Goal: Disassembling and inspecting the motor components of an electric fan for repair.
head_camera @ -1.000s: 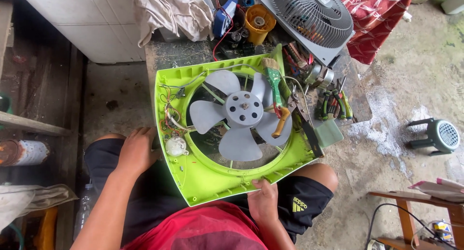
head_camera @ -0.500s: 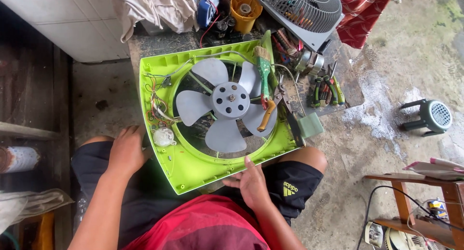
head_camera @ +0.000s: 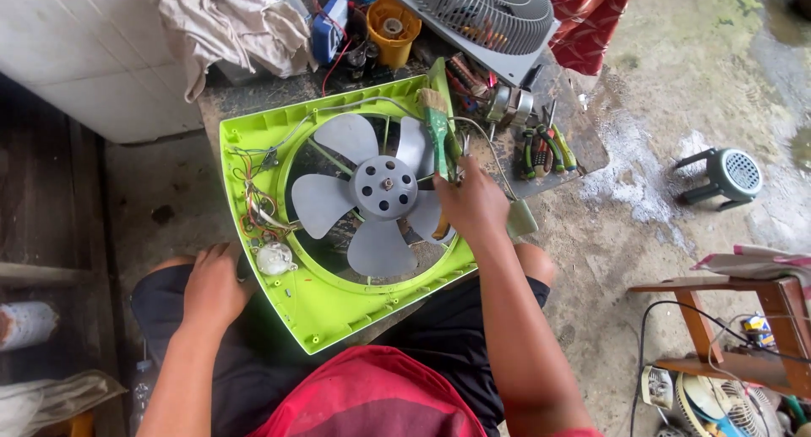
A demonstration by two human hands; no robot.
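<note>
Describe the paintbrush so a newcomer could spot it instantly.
Find the lime-green fan frame on the person's lap. At its right edge, above the right hand, lies the paintbrush. Its green handle and pale bristles set it apart from the pliers beside it.

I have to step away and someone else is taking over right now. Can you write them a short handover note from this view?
Left hand rests flat on the lower left edge of the lime-green fan housing, steadying it on the lap and table edge.
Right hand is closed on the green-handled paintbrush, bristles pointing away, over the housing's right rim.
The grey fan blade is mounted; wiring and a small white part lie exposed on the left.
The grey grille is off, lying behind. Pliers lie to the right.
</note>
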